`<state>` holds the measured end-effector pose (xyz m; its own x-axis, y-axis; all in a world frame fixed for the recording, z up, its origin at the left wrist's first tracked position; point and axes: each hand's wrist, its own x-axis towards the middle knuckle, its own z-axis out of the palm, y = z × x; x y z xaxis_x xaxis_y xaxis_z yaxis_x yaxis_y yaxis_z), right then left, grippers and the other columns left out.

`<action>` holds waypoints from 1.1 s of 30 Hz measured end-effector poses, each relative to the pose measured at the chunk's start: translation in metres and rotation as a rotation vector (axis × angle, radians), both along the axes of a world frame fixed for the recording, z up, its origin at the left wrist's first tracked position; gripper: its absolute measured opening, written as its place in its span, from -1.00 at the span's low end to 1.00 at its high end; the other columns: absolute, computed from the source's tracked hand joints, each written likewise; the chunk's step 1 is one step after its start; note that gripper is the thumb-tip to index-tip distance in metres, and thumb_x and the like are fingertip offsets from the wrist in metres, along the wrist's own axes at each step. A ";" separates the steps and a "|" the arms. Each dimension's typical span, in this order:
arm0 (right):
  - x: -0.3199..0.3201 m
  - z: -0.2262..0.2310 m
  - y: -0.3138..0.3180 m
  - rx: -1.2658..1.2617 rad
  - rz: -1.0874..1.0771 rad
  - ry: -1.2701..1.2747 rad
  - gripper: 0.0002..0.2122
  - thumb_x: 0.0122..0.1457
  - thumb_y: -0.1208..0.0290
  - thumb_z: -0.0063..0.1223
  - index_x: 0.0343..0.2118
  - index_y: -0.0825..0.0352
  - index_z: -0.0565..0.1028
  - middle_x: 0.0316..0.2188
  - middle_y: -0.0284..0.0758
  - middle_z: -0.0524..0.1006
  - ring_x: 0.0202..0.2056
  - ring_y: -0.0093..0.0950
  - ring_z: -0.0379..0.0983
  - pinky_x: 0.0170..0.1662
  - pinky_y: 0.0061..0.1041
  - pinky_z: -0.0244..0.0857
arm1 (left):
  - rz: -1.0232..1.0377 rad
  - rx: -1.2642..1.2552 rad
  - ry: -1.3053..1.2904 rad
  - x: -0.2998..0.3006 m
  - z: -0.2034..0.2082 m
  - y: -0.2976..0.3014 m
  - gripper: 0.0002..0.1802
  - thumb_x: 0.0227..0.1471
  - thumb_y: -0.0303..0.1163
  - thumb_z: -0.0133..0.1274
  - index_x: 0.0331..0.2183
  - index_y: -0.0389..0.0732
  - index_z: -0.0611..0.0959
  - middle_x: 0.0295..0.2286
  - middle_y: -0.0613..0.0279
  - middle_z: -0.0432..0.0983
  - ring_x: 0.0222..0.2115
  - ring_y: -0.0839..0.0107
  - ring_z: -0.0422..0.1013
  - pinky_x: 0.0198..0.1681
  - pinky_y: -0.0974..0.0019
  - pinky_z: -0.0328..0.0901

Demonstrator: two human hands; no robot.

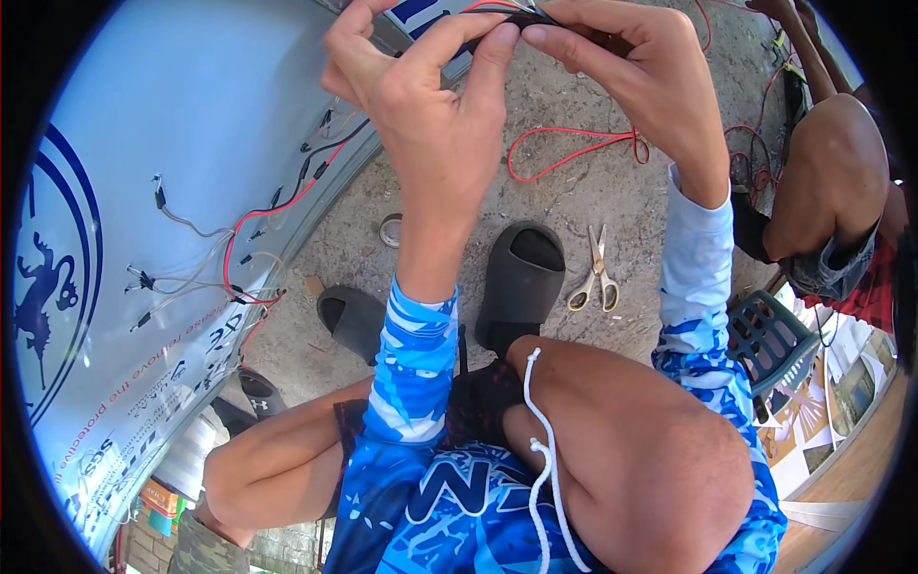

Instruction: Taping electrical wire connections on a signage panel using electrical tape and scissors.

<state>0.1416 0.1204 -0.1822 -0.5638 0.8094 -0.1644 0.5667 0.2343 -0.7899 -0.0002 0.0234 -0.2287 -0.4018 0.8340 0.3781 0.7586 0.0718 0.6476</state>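
Observation:
At the upper edge, both hands pinch a bundle of black and red wires [492, 13]. My left hand [430, 96] grips it between thumb and curled fingers. From the other side, my right hand [645, 77] presses its thumb close to the left thumb. A thin pale strand shows near the right fingers; the bundle's upper part is cut off by the frame edge. Left of my forearm, a large pale blue panel [220, 105] carries red and black wiring [287, 206] with several loose connector ends.
Scissors [598, 273] lie on the concrete floor right of my shoe [521, 282]. A tape roll [390, 230] lies near the panel. Beyond my hands runs a loop of red wire [564, 153]. At right are another person's knee [837, 172] and a green plastic basket [770, 340].

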 end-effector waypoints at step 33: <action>-0.006 -0.009 0.023 -0.139 0.012 0.160 -0.85 0.11 0.46 0.33 -0.42 0.48 0.66 -0.71 -0.41 0.49 -0.68 -0.73 0.29 -0.64 -0.68 0.11 | 0.174 -0.332 -0.310 0.010 0.019 0.008 -0.80 -0.10 -0.37 0.40 -0.40 -0.25 0.77 -0.14 0.04 0.48 -0.05 0.10 0.31 0.04 0.01 0.19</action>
<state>0.1356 0.1431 -0.1911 -0.6010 0.7783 -0.1819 0.4294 0.1225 -0.8948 0.0103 0.0311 -0.2101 -0.5972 0.8001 -0.0569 0.4921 0.4215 0.7617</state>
